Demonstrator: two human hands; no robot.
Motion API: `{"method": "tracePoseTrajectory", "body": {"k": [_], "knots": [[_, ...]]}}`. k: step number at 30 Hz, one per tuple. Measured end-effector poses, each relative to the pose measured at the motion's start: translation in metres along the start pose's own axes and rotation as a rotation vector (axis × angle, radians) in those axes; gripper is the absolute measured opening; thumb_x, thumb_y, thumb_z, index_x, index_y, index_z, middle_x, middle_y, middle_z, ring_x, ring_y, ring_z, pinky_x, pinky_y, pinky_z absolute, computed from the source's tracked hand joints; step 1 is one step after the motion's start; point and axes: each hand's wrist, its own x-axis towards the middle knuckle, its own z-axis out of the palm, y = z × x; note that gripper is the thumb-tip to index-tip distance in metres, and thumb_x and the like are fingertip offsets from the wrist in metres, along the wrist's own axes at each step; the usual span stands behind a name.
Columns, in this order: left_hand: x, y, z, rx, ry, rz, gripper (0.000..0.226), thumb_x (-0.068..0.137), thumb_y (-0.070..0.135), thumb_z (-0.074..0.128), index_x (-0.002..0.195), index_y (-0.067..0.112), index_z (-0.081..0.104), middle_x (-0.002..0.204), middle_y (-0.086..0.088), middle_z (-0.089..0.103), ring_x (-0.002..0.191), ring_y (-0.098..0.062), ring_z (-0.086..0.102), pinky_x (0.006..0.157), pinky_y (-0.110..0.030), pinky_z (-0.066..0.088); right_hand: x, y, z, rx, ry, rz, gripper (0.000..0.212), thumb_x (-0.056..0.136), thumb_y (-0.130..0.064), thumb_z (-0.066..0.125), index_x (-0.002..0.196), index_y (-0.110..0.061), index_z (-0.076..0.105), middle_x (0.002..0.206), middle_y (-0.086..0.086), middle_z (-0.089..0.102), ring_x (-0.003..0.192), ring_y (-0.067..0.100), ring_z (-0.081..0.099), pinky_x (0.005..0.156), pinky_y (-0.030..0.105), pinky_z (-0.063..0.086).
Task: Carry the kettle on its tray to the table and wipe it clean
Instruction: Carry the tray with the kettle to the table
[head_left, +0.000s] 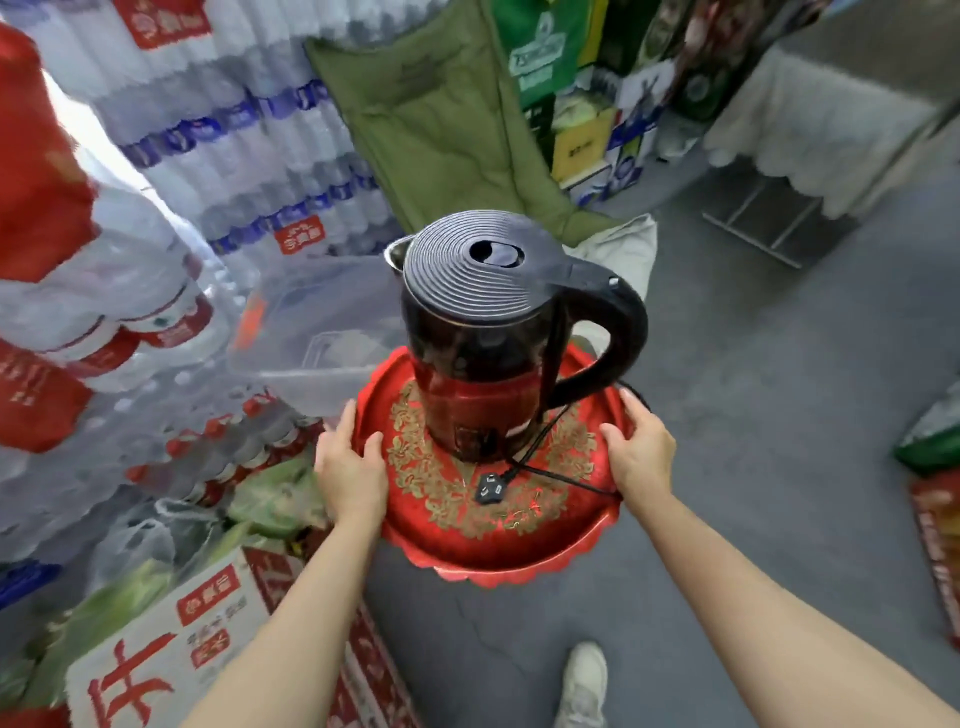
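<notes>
A dark red electric kettle (483, 364) with a black ribbed lid and black handle stands upright on a round red tray (498, 540) with gold patterning. Its black cord and plug (491, 488) lie on the tray. My left hand (349, 467) grips the tray's left rim, thumb on top. On the opposite rim my right hand (640, 452) holds the tray the same way. The tray is held in the air above a grey floor. A table with a white cloth (810, 130) stands at the far right.
Stacked packs of bottled water (218, 145) fill the left. A cardboard box (171, 644) and bagged greens sit at lower left. A green padded folding chair (441, 124) and coloured cartons stand behind the kettle. My shoe (584, 686) is on the grey floor (753, 395).
</notes>
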Motion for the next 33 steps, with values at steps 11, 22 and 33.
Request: {"method": "tracePoseTrajectory", "body": {"k": [11, 22, 33], "knots": [[0.008, 0.209, 0.169, -0.023, -0.204, 0.237, 0.054, 0.088, 0.012, 0.071, 0.141, 0.014, 0.058, 0.115, -0.025, 0.065, 0.111, -0.039, 0.061, 0.101, -0.040, 0.042, 0.143, 0.028, -0.165, 0.056, 0.263, 0.156, 0.057, 0.084, -0.008, 0.063, 0.140, -0.011, 0.055, 0.132, 0.015, 0.063, 0.124, 0.032, 0.056, 0.109, 0.037, 0.039], [0.052, 0.387, 0.315, -0.059, -0.360, 0.321, 0.051, 0.092, 0.014, 0.068, 0.142, 0.018, 0.057, 0.126, -0.014, 0.064, 0.120, -0.030, 0.058, 0.106, -0.037, 0.041, 0.300, 0.035, -0.248, 0.135, 0.452, 0.246, 0.049, 0.083, -0.004, 0.067, 0.130, -0.017, 0.064, 0.112, 0.010, 0.073, 0.109, 0.029, 0.066, 0.099, 0.035, 0.048], [0.079, 0.563, 0.493, -0.043, -0.467, 0.406, 0.054, 0.092, 0.018, 0.070, 0.143, 0.026, 0.056, 0.123, -0.011, 0.064, 0.118, -0.030, 0.060, 0.109, -0.047, 0.044, 0.471, 0.051, -0.348, 0.170, 0.620, 0.301, 0.050, 0.083, 0.000, 0.067, 0.132, -0.011, 0.062, 0.119, 0.014, 0.071, 0.114, 0.033, 0.064, 0.105, 0.037, 0.045]]}}
